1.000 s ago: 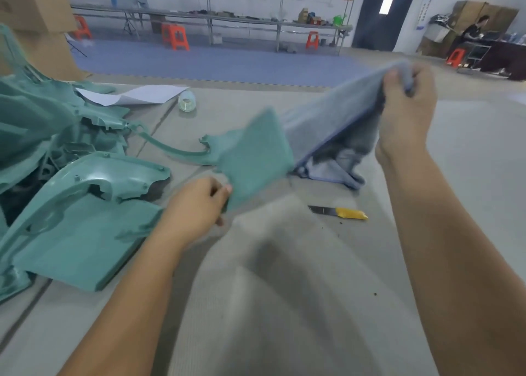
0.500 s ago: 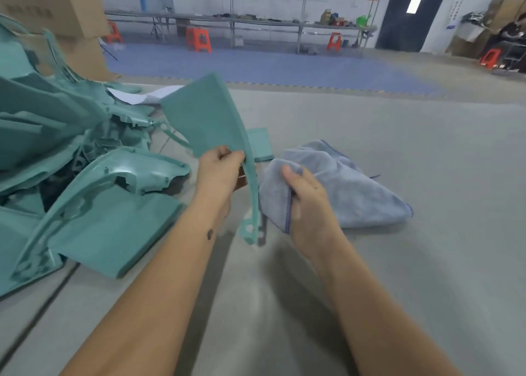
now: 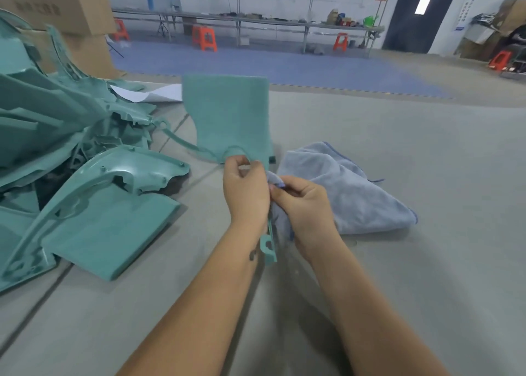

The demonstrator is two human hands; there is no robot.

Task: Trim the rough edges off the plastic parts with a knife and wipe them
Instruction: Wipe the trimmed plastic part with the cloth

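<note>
Left hand (image 3: 246,189) pinches the teal plastic part (image 3: 227,114) at its narrow waist, fingers curled round it, broad flat panel standing up and away from the person, thin bracket tail (image 3: 268,246) hanging down toward the wrists. Right hand (image 3: 306,205) sits just beside the left, touching or nearly so, fingers curled, gripping a bunched corner of the grey-blue cloth (image 3: 355,188); rest of the cloth trails right onto the grey table (image 3: 427,276). Part's long axis runs near-vertical, panel far, tail near, so the cloth hand lies right of the strip, at mid-length. Judged step: wiping the narrow strip; next stroke likely runs along that axis, down to the tail or up to the panel. Knife not in view. Pile of teal parts (image 3: 71,153) lies left, nearer the left hand.
</note>
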